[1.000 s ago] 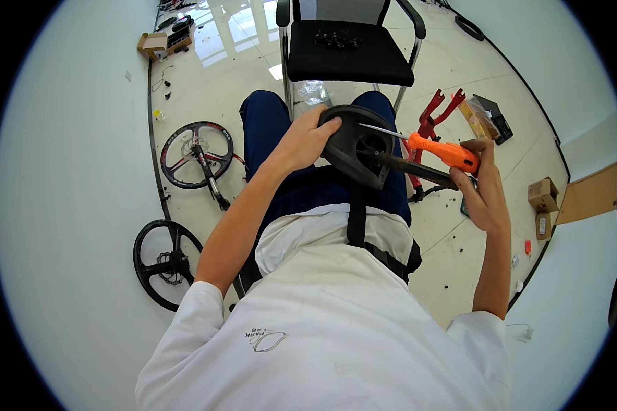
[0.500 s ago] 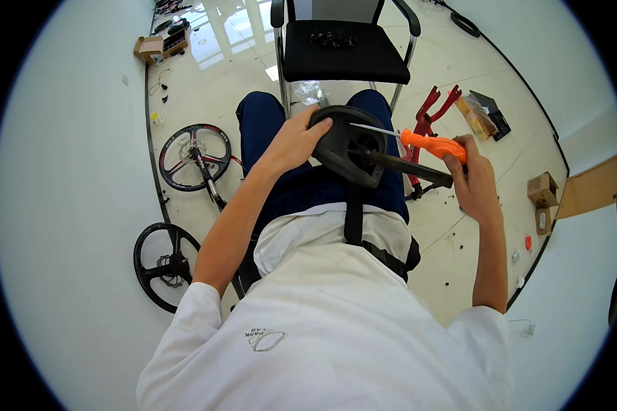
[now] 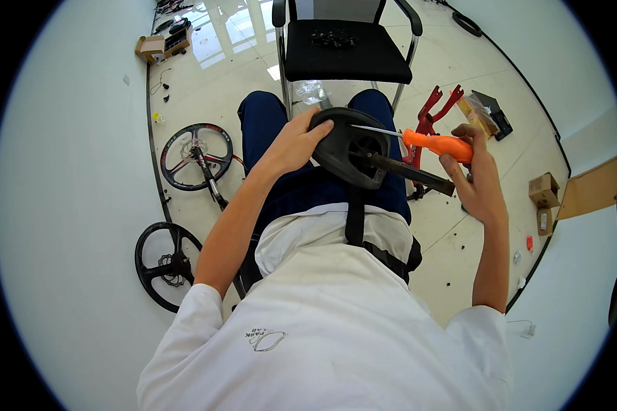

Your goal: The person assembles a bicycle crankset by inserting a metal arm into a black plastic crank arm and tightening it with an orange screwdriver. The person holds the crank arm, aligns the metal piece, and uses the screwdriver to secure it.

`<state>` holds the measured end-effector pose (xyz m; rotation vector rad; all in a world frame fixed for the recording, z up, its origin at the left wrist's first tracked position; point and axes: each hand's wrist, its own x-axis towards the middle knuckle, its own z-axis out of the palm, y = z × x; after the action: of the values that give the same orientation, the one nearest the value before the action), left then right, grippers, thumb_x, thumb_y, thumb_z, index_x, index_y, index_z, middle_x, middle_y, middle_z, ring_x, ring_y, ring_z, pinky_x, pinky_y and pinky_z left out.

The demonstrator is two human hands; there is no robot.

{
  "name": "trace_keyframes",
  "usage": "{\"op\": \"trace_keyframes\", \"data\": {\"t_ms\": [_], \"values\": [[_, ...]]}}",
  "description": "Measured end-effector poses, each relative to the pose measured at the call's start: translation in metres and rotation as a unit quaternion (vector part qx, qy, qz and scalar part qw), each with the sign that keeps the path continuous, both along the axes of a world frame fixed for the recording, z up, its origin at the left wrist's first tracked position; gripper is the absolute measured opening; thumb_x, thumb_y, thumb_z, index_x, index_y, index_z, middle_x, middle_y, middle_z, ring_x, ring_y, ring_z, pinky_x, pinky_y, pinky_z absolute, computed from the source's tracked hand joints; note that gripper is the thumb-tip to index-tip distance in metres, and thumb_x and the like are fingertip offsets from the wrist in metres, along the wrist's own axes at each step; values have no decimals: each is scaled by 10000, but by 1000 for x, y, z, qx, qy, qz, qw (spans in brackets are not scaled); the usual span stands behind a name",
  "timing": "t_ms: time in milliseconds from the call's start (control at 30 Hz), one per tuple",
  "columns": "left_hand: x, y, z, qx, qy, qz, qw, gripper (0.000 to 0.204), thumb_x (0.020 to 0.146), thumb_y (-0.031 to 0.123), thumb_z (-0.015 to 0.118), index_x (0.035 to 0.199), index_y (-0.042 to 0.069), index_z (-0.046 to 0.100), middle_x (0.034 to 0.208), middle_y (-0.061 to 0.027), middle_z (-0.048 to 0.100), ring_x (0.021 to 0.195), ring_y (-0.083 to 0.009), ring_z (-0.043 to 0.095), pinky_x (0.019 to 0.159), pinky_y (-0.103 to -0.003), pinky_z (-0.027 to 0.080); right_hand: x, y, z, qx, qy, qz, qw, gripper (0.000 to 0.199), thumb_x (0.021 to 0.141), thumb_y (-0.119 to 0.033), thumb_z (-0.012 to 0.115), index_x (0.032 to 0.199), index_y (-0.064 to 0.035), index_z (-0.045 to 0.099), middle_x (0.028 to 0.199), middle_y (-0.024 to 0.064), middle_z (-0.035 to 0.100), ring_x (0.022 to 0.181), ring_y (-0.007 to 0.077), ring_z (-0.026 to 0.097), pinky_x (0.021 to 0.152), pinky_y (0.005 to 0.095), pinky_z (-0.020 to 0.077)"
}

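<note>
Over my lap lies a black bike saddle [image 3: 336, 154], its underside facing up, with a dark seat post [image 3: 418, 175] sticking out toward the right. My left hand [image 3: 299, 140] is wrapped round the saddle's left edge, thumb on top. An orange-handled screwdriver [image 3: 437, 144] is gripped in my right hand [image 3: 478, 171]. Its thin metal shaft points left, and the tip meets the saddle's underside near the upper middle. Some of my right fingers are hidden behind the handle.
A black chair [image 3: 346, 51] with small dark parts on its seat stands ahead. On the floor are a red-and-black wheel [image 3: 197, 156], a black wheel [image 3: 144, 264], a red frame part [image 3: 426, 123] and cardboard boxes [image 3: 543, 190]. A wall runs along the left.
My right hand has turned slightly on the screwdriver handle and shifted a little to the right. The saddle and my left hand have barely moved.
</note>
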<state>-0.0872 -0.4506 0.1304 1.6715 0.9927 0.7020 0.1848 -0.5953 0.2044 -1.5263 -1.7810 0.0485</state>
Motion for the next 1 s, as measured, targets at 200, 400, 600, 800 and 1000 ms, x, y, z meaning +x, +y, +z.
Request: {"op": "trace_keyframes", "data": {"t_ms": [200, 400, 600, 800, 1000], "values": [[-3, 2, 2, -8, 10, -21, 1000, 381, 992, 308, 525, 1171, -27, 565, 1015, -159, 648, 942, -227, 602, 895, -328, 443, 6, -8, 19, -47, -168, 58, 983, 335, 918, -227, 673, 1142, -12, 547, 980, 144, 662, 803, 329, 635, 716, 396, 498], [-2, 3, -8, 34, 0, -11, 999, 370, 990, 309, 532, 1180, -6, 560, 916, -108, 609, 793, -178, 540, 735, -293, 394, 8, -5, 11, -89, -80, 68, 991, 308, 938, -217, 647, 1123, 14, 562, 833, 158, 638, 698, 287, 614, 641, 337, 466], [-3, 2, -10, 77, -4, -15, 997, 406, 987, 314, 530, 1191, -37, 548, 1013, -199, 654, 930, -275, 624, 871, -341, 463, 13, -4, 6, -225, 92, 3, 970, 311, 987, -278, 562, 958, 30, 591, 624, 71, 493, 553, 135, 443, 521, 288, 338], [-4, 2, -5, 38, 4, -11, 999, 421, 988, 321, 529, 1216, -32, 548, 1030, -190, 656, 954, -263, 626, 884, -344, 460, 7, -2, 12, -232, 82, -4, 969, 330, 956, -293, 621, 1018, 27, 576, 635, 116, 556, 556, 193, 530, 555, 308, 411], [-7, 8, -11, 25, 19, -18, 999, 415, 990, 332, 529, 1211, -17, 555, 1042, -174, 650, 948, -248, 614, 885, -333, 456, -2, -4, 24, -30, -184, 67, 980, 298, 852, -161, 727, 1045, -2, 564, 837, 121, 601, 687, 279, 607, 666, 347, 503]]}}
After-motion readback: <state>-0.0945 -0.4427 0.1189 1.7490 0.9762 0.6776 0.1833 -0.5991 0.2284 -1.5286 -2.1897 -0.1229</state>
